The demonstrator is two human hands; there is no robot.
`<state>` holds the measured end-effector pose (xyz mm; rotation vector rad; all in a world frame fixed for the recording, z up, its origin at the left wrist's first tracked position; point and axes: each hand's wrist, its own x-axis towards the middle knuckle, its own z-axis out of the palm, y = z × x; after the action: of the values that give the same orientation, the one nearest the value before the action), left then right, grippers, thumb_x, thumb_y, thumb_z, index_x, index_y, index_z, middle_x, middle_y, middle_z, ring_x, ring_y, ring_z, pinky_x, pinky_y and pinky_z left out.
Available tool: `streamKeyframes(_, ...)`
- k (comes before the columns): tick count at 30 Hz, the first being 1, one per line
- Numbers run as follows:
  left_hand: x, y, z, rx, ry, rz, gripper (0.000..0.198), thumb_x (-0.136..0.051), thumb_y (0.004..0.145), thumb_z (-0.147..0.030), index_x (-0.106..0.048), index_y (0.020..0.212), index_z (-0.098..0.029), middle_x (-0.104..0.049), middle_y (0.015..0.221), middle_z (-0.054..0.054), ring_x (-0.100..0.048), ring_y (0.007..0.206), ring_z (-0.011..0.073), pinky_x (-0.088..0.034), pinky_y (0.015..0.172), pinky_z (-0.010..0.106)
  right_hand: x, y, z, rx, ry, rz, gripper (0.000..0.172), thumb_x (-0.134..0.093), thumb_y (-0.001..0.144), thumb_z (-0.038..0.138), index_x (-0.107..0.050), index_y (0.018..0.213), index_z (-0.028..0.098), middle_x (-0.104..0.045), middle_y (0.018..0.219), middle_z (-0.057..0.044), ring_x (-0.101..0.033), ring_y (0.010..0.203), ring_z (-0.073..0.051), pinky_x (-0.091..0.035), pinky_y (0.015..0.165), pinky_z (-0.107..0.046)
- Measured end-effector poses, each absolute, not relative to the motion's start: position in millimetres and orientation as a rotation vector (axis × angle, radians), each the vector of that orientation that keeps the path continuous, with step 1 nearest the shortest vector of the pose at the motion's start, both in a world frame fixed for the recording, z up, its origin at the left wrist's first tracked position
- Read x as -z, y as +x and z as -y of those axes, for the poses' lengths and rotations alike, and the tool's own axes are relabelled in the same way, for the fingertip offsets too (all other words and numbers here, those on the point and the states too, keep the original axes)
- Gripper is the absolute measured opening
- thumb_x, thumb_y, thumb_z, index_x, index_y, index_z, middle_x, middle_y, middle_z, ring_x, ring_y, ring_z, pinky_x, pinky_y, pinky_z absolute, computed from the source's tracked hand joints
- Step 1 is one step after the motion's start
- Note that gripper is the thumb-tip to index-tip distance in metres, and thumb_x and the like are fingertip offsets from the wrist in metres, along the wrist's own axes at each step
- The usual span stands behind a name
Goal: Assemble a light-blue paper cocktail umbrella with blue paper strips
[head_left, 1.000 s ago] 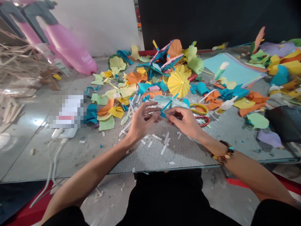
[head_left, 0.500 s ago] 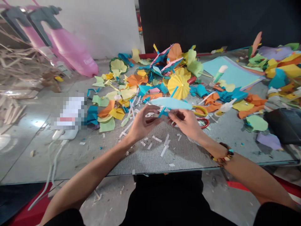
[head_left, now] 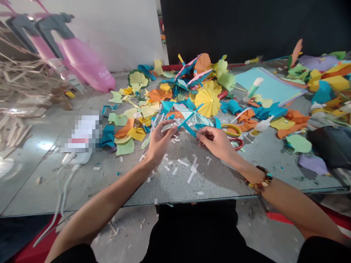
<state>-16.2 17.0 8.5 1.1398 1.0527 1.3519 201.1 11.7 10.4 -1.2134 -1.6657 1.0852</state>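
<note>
My left hand [head_left: 159,141] and my right hand [head_left: 215,141] meet over the grey table [head_left: 175,182]. Between them is a small light-blue paper umbrella [head_left: 193,115] on a teal stick [head_left: 189,128]. My right hand pinches the lower end of the stick. My left hand's fingers are curled beside the stick's upper part, and whether they touch it is unclear. The canopy tilts up and away from me, just in front of a yellow pleated paper umbrella [head_left: 207,101].
Coloured paper scraps and finished paper umbrellas [head_left: 192,69] are piled behind my hands. Scissors with yellow and red handles [head_left: 233,133] lie right of my right hand. A glue stick [head_left: 252,88] rests on a blue paper stack [head_left: 271,84]. White paper strips [head_left: 189,164] lie near me.
The blue umbrella rose from the table between my hands, then turned so its canopy tilts away. My left hand's fingers drew closer to the stick.
</note>
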Motion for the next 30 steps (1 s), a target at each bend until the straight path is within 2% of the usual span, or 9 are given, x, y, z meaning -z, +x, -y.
streamKeyframes(5,-5,-20,-23,-1.386,1.098,-0.967,0.030,-0.076,0.083,-0.044,-0.064,0.101,-0.023,-0.076,0.092,0.003,-0.073,0.089,0.0153,-0.050,0.066,0.023,-7,204,-13,-1.108,-1.249,1.702,0.024,-0.064,0.092,0.043,-0.064,0.086,0.020,-0.071,0.076,-0.004,-0.070,0.063,-0.017,-0.056,0.060,-0.032)
streamKeyframes(9,-1,-27,-26,-1.317,1.419,-1.260,0.022,-0.070,0.089,-0.039,-0.065,0.102,-0.022,-0.075,0.083,0.002,-0.070,0.073,0.0155,-0.050,0.063,0.027,-18,205,-9,-0.988,-1.197,1.840,0.021,-0.062,0.095,0.040,-0.065,0.088,0.021,-0.071,0.077,-0.004,-0.069,0.068,-0.017,-0.054,0.064,-0.031)
streamKeyframes(11,0,-31,-25,-1.259,1.708,-1.408,0.017,-0.069,0.090,-0.034,-0.066,0.100,-0.022,-0.076,0.086,0.003,-0.070,0.075,0.0180,-0.053,0.070,0.031,-23,205,-7,-0.965,-1.189,1.889,0.021,-0.060,0.096,0.040,-0.065,0.088,0.021,-0.070,0.076,-0.003,-0.068,0.067,-0.017,-0.052,0.061,-0.031)
streamKeyframes(14,-4,-32,-20,-1.248,2.175,-1.501,0.011,-0.069,0.090,-0.029,-0.068,0.099,-0.022,-0.076,0.099,0.005,-0.068,0.098,0.0251,-0.052,0.091,0.041,-27,206,-6,-0.921,-1.199,1.913,0.022,-0.060,0.096,0.041,-0.065,0.089,0.021,-0.071,0.075,-0.003,-0.067,0.067,-0.018,-0.049,0.060,-0.030)
streamKeyframes(16,-9,-29,-13,-1.284,2.368,-1.492,0.016,-0.066,0.093,-0.031,-0.067,0.106,-0.022,-0.073,0.111,0.008,-0.064,0.109,0.0277,-0.049,0.098,0.046,-28,206,-5,-0.852,-1.205,1.943,0.022,-0.061,0.096,0.042,-0.066,0.091,0.021,-0.071,0.077,-0.004,-0.067,0.069,-0.018,-0.048,0.061,-0.030)
streamKeyframes(18,-14,-25,-6,-1.208,2.511,-1.284,0.033,-0.072,0.089,-0.035,-0.064,0.119,-0.023,-0.071,0.117,0.009,-0.065,0.108,0.0263,-0.051,0.096,0.043,-28,204,-3,-0.800,-1.185,1.995,0.021,-0.061,0.096,0.041,-0.067,0.094,0.020,-0.071,0.077,-0.004,-0.065,0.070,-0.018,-0.046,0.061,-0.030)
streamKeyframes(20,-16,-20,0,-1.183,2.482,-1.165,0.041,-0.076,0.087,-0.036,-0.062,0.124,-0.023,-0.073,0.110,0.006,-0.069,0.098,0.0217,-0.055,0.090,0.037,-29,203,-2,-0.817,-1.145,2.038,0.021,-0.060,0.097,0.040,-0.068,0.094,0.020,-0.069,0.076,-0.003,-0.063,0.069,-0.017,-0.043,0.061,-0.029)
streamKeyframes(23,-14,-16,2,-1.233,2.343,-1.073,0.022,-0.068,0.093,-0.029,-0.067,0.114,-0.024,-0.076,0.104,0.004,-0.073,0.095,0.0170,-0.058,0.089,0.033,-30,202,-1,-0.882,-1.119,2.025,0.022,-0.060,0.097,0.040,-0.067,0.091,0.020,-0.066,0.073,-0.001,-0.059,0.067,-0.015,-0.043,0.061,-0.029)
streamKeyframes(30,-15,-19,-7,-1.248,1.771,-0.974,0.022,-0.066,0.090,-0.021,-0.065,0.112,-0.018,-0.075,0.112,0.009,-0.073,0.107,0.0205,-0.062,0.095,0.036,-28,207,-8,-0.953,-1.150,1.883,0.027,-0.062,0.096,0.047,-0.066,0.090,0.021,-0.068,0.075,-0.002,-0.062,0.065,-0.016,-0.046,0.060,-0.030)
